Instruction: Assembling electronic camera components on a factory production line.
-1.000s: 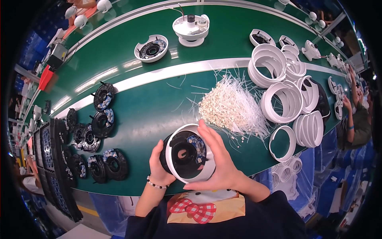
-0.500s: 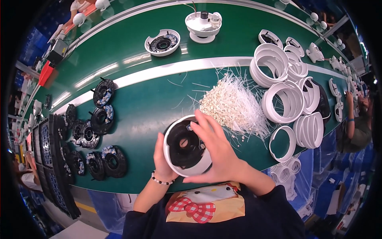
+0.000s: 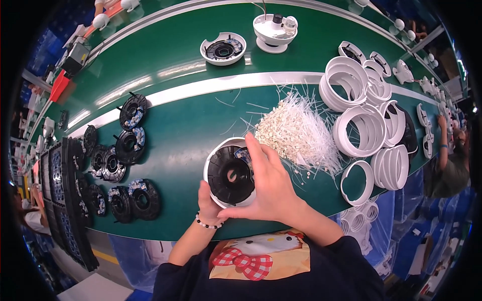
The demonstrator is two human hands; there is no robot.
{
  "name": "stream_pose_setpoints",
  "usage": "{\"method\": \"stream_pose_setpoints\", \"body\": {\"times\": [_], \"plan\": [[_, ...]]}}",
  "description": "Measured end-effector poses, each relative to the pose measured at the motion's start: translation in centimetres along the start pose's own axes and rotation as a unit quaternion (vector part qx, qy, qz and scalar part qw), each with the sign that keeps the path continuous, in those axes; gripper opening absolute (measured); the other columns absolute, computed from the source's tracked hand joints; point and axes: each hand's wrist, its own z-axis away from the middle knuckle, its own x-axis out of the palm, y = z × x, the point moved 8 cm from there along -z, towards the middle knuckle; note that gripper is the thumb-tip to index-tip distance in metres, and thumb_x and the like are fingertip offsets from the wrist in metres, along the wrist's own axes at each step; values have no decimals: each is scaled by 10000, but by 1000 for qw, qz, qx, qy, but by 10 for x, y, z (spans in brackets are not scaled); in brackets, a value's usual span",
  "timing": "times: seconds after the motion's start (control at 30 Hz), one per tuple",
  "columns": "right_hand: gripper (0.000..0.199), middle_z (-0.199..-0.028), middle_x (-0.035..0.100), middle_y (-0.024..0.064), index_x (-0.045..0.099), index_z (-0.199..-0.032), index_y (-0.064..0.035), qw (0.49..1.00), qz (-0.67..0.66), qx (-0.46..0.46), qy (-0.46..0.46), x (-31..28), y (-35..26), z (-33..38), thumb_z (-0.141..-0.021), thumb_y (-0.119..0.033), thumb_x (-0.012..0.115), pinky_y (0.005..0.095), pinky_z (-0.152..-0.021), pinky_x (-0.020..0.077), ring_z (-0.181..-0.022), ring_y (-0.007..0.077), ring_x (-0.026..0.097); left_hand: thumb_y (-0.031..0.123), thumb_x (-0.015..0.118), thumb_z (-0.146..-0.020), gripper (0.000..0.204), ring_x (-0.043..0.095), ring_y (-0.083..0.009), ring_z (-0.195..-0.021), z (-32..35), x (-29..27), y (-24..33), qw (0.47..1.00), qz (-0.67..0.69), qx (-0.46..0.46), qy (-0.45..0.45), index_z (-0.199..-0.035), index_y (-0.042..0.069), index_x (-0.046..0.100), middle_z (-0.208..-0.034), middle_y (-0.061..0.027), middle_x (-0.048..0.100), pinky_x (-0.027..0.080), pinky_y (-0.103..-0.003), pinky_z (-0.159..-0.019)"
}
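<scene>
Ring [image 3: 215, 149], smooth and white, circles ribbed black disc [image 3: 219, 173], clasped between left hand [image 3: 207, 205] and right hand [image 3: 272, 191].

Held ring [image 3: 209, 163]: no writing readable on its white rim
Held disc [image 3: 220, 175]: no mark legible; the blue board [image 3: 244, 154] in it is too small to read
Left discs [image 3: 153, 200]: details on their boards [image 3: 136, 186] too fine to read
Stacked rings [image 3: 341, 131]: nothing legible
Grey box [image 3: 76, 56]: too blurred to read
Shirt [image 3: 331, 273]: picture print, no readable letters
</scene>
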Motion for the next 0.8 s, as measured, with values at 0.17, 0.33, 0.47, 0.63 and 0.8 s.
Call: {"method": "stream_pose_setpoints", "body": {"times": [0.17,0.33,0.47,0.63,0.8], "plan": [[1191,-1138,418,247,183,-1248,129,999,9,18,33,0,-2,1,-449,-542,757,410,-845,386,-1003,385,433,428,530,-671,751,401,-251,-1143,3,4,-1,1000,-6,-18,11,-1262,27,296,-1250,-131,389,330,-382,-963],[1166,-1145,396,246,163,-1260,123,996,-1,67,64,16,6,7,-476,-505,754,432,-852,345,-1040,388,385,331,465,-683,619,481,-251,-1057,3,-2,0,993,65,17,94,-1192,-9,372,-1157,-142,475,378,-359,-912],[1125,-1200,352,261,142,-1271,110,995,9,67,69,29,5,9,-513,-467,738,463,-873,305,-1072,397,348,324,428,-696,620,486,-243,-1041,6,-8,4,988,72,45,131,-1216,-3,341,-1164,-145,465,385,-351,-895],[1016,-1309,209,287,94,-1294,76,993,-53,2,107,22,0,11,-627,-426,674,478,-945,233,-1153,413,279,343,410,-745,668,445,-227,-1085,-3,16,34,988,-14,129,82,-1306,41,207,-1214,-140,410,362,-353,-919],[882,-1315,187,294,156,-1305,-2,980,-79,-43,179,-19,-3,44,-676,-355,664,506,-974,165,-1213,450,203,257,401,-860,419,522,-275,-999,-40,-16,33,987,52,-119,99,-1212,35,359,-1162,-156,471,420,-382,-883]]}}
